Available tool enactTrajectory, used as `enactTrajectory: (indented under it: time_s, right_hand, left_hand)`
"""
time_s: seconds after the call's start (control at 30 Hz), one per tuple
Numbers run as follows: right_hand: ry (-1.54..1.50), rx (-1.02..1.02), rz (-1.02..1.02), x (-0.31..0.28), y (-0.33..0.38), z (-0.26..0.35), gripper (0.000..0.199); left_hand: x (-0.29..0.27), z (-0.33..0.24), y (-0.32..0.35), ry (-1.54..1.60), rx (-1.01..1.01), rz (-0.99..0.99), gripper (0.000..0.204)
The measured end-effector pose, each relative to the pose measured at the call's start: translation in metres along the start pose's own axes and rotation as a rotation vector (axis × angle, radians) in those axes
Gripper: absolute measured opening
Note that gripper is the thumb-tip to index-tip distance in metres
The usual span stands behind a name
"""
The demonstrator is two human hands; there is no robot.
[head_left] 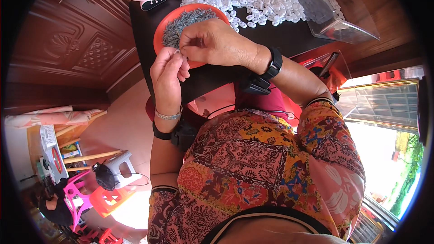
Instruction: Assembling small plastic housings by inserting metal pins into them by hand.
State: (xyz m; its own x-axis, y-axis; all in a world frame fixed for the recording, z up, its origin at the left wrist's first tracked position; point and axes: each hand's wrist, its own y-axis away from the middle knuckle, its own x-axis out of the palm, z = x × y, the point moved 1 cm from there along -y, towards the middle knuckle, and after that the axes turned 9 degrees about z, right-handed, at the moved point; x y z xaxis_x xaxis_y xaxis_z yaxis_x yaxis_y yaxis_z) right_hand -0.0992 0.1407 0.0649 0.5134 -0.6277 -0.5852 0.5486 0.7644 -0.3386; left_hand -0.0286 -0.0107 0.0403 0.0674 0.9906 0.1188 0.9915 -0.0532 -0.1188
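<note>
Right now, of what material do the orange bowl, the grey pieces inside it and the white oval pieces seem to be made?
Orange bowl: probably plastic, smooth and lightly glossy, judging by its even colour. Grey pieces: perhaps metal, given their dull grey tone, but too small to be sure. White oval pieces: likely moulded plastic, slightly shiny, with uniform colour and repeated shape.

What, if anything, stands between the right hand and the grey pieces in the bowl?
Nothing visible: the right hand overlaps the open bowl in this view, with grey pieces uncovered beside it. The left hand covers few, if any.
</note>
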Motion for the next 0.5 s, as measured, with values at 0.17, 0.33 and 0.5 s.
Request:
enactTrajectory:
  time_s: [0.17, 0.33, 0.5]
  right_hand:
    - [0.079, -0.023, 0.032, -0.001, -0.009, -0.006, 0.011]
    - [0.452, 0.03, 0.063, -0.005, -0.022, -0.042, 0.014]
    - [0.601, 0.036, 0.194, 0.01, -0.03, -0.06, 0.015]
  left_hand:
    - [-0.01, 0.0, -0.004, -0.1, -0.011, 0.018, 0.015]
    - [-0.023, 0.006, 0.001, -0.049, -0.033, -0.027, 0.017]
    - [-0.028, 0.01, 0.006, -0.011, -0.042, -0.03, 0.017]
